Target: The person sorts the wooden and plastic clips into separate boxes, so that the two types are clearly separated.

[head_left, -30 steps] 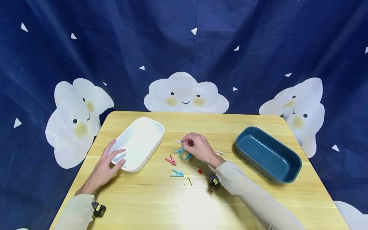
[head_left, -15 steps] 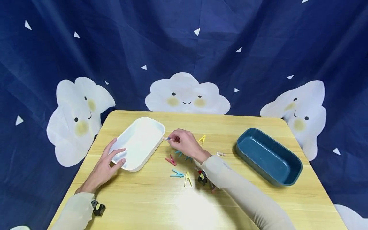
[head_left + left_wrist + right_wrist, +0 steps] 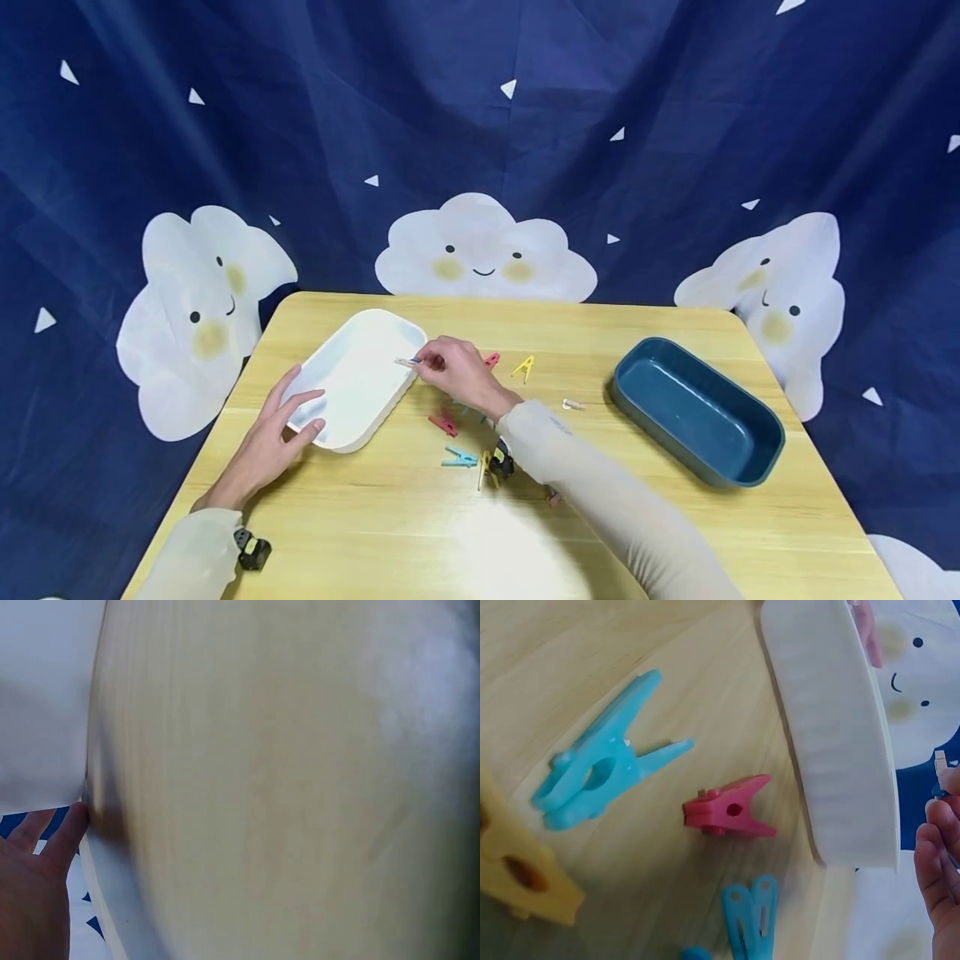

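My right hand [image 3: 461, 371] pinches a small pale clothespin [image 3: 406, 362] with a blue part, over the right side of the white tray [image 3: 392, 402]. In the right wrist view this clothespin [image 3: 940, 762] shows at the right edge, between thumb and fingertips. My left hand [image 3: 258, 458] touches the tray's near left rim, its fingers spread and relaxed. On the table lie a red clothespin [image 3: 443, 423], a light blue clothespin [image 3: 460, 457] and a yellow clothespin [image 3: 523, 367]. My right forearm and hand partly cover several other clothespins.
A dark teal basin [image 3: 697, 408] stands at the table's right. Between it and the clothespins lies a small pale clip [image 3: 572, 405]. The wooden table [image 3: 375, 533] ends at a dark blue curtain [image 3: 480, 100] with cloud pictures.
My right hand has moved left with the pale clothespin, from above the other clothespins to over the white tray. My left hand stays at the tray's rim.
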`<state>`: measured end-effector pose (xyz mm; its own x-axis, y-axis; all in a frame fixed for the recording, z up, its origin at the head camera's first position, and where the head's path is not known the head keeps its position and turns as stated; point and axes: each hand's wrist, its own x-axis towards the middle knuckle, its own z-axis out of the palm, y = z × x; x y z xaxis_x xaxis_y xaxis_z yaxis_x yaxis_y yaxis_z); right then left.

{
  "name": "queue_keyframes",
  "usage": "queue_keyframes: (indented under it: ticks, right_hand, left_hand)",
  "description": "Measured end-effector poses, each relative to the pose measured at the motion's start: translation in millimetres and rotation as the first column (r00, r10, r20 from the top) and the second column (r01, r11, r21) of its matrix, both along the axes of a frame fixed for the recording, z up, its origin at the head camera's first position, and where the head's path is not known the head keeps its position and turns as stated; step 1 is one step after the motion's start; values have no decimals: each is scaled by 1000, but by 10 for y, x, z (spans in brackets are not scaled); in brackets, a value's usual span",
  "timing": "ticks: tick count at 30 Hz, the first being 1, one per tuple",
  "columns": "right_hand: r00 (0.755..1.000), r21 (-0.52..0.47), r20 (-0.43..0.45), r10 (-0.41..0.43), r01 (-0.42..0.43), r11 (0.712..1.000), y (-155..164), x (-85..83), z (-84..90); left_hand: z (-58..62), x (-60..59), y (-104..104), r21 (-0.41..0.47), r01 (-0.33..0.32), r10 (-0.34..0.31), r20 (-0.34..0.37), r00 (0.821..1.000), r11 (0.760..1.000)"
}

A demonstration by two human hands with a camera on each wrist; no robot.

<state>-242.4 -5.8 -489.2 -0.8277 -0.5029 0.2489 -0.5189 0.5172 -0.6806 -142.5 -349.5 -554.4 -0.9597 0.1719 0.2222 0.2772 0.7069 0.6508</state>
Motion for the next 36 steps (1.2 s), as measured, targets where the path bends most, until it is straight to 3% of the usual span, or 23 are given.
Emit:
queue_keyframes:
  ticks: [6, 13, 25, 36]
  right_hand:
    - [1000, 19, -9, 11, -11, 1000, -166, -46, -7]
    - [1000, 21, 3, -1, 1, 1000, -319, -107, -5]
    - [998, 70, -13, 56, -55, 996, -486, -140, -51]
    - [995, 247, -68, 67, -48, 968, -624, -146, -114]
  left_hand:
    - [24, 50, -12, 8, -20, 20, 14, 1000, 1000]
    - [13, 6, -15, 10, -14, 14, -14, 1000, 1000]
    - [7, -15, 16, 4, 0, 0, -11, 1000, 1000]
    - [-10, -7, 8, 1, -3, 3, -7, 1000, 1000]
